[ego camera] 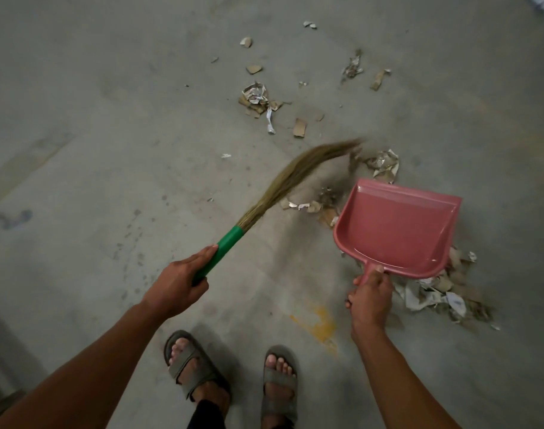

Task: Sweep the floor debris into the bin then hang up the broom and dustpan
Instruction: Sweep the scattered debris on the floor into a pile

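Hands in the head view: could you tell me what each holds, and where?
Left hand grips the broom by its green handle; right hand grips the pink dustpan by its handle.

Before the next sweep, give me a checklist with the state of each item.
1. Left hand grips the green broom handle: ok.
2. Right hand holds the pink dustpan by its handle: ok.
3. Dustpan holds debris: not ok, its inside looks bare.
4. Dustpan lip flat on the floor: cannot tell.
5. Paper scraps gathered ahead of the pan: not ok, a pile lies beside and behind it, more scraps far ahead.
6. Bin within reach: cannot tell, none in view.
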`<state>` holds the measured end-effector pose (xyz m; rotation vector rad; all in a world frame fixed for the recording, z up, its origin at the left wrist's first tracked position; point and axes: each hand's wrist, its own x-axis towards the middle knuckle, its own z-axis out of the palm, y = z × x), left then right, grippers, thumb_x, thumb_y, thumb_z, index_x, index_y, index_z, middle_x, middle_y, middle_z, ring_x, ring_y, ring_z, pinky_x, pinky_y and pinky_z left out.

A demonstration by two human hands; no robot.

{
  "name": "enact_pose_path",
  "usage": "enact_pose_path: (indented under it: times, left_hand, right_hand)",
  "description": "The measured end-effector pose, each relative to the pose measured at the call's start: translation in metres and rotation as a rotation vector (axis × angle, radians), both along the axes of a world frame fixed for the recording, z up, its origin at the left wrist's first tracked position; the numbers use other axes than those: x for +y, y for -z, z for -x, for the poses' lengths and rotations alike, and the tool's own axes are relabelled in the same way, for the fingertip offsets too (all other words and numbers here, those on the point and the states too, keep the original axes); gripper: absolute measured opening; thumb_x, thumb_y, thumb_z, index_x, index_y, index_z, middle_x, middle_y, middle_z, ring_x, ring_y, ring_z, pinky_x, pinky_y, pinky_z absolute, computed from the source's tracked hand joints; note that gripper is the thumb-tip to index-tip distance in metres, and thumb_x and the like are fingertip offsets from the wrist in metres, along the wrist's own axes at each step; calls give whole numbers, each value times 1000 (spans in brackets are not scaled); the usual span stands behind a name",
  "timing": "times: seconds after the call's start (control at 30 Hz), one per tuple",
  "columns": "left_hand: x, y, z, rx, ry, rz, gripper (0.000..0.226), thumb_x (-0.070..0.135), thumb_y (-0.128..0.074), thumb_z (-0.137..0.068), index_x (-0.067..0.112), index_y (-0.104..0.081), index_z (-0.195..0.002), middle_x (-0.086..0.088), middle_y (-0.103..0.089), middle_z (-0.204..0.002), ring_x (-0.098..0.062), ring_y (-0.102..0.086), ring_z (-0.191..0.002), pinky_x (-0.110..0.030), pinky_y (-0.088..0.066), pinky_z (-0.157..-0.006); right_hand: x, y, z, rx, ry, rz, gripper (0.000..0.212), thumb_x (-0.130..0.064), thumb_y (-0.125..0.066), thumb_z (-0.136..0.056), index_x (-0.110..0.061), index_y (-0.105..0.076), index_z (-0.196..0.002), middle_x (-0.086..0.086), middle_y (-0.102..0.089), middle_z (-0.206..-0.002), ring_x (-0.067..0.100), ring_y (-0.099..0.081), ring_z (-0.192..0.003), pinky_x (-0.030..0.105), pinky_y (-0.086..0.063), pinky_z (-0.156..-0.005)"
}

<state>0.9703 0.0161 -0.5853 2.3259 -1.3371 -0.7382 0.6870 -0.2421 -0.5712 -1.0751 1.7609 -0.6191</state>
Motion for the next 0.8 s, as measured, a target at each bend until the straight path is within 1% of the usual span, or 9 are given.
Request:
enact_pose_path:
  times: [0.07, 0.13, 0.2, 0.3, 0.4, 0.47, 0.53, 0.7, 0.8]
  left_hand:
    - [11, -4, -5, -7, -82, -10, 79, 24, -65, -88, 32, -35, -160, 0, -61, -146, -18, -72, -93, -29, -57, -89]
    - [23, -5, -10, -15, -203, -50, 78, 20, -69, -89, 32, -38, -160, -9, -71, -128, -17, -66, -79, -27, -52, -78]
    - [37, -4, -10, -2, -338, -118, 80, 18, -71, -91, 33, -35, -160, -13, -73, -112, -19, -61, -77, -30, -49, -75]
    - [56, 7, -6, 42, -546, -227, 78, 22, -68, -94, 33, -31, -162, -13, -71, -114, -20, -62, -80, -33, -51, -80]
    - [71, 28, -2, 118, -685, -368, 77, 24, -65, -96, 29, -28, -163, -14, -70, -108, -19, -64, -74, -33, -54, -76]
    - [76, 41, 4, 165, -662, -474, 78, 26, -65, -95, 26, -28, -164, -12, -70, -106, -21, -67, -78, -36, -58, -80]
    - [76, 49, 16, 182, -573, -529, 79, 28, -64, -96, 28, -26, -164, -12, -68, -113, -21, -64, -84, -32, -53, -81]
    - [54, 57, 52, 230, -343, -460, 78, 29, -64, -94, 28, -29, -163, -13, -63, -137, -28, -65, -114, -31, -49, -100]
    - [35, 57, 66, 270, -219, -413, 79, 34, -58, -88, 35, -30, -161, -11, -63, -139, -27, -66, -114, -31, -50, -99]
  right_hand:
    - [5, 0, -10, -14, -22, -2, 41, -41, -36, -114, -11, -53, -92, 8, -59, -76, 18, -44, -39, 23, -38, -34]
    - [10, 2, -20, -14, -56, -6, 39, -40, -35, -114, -15, -50, -88, 8, -59, -76, 17, -44, -38, 23, -38, -34]
    - [16, 3, -30, -25, -89, -15, 39, -42, -35, -114, -18, -51, -88, 7, -59, -76, 15, -44, -37, 25, -39, -36]
    - [24, 5, -42, -52, -133, -31, 40, -44, -35, -113, -23, -53, -85, 4, -58, -73, 14, -44, -39, 27, -40, -40]
    - [31, 11, -48, -48, -170, -45, 40, -46, -36, -112, -26, -53, -82, 3, -59, -72, 19, -46, -44, 29, -41, -43]
    - [36, 16, -49, -53, -184, -60, 39, -45, -37, -112, -24, -52, -83, 4, -59, -73, 19, -45, -45, 29, -40, -42]
    - [40, 20, -48, -55, -192, -65, 39, -43, -36, -112, -24, -51, -83, 4, -58, -72, 18, -44, -44, 28, -39, -41]
    - [47, 28, -38, -29, -190, -85, 38, -43, -37, -112, -25, -51, -82, 3, -59, -74, 19, -43, -44, 26, -38, -41]
    - [46, 28, -32, -15, -183, -87, 38, -42, -37, -113, -23, -50, -83, 4, -59, -76, 21, -43, -44, 26, -38, -41]
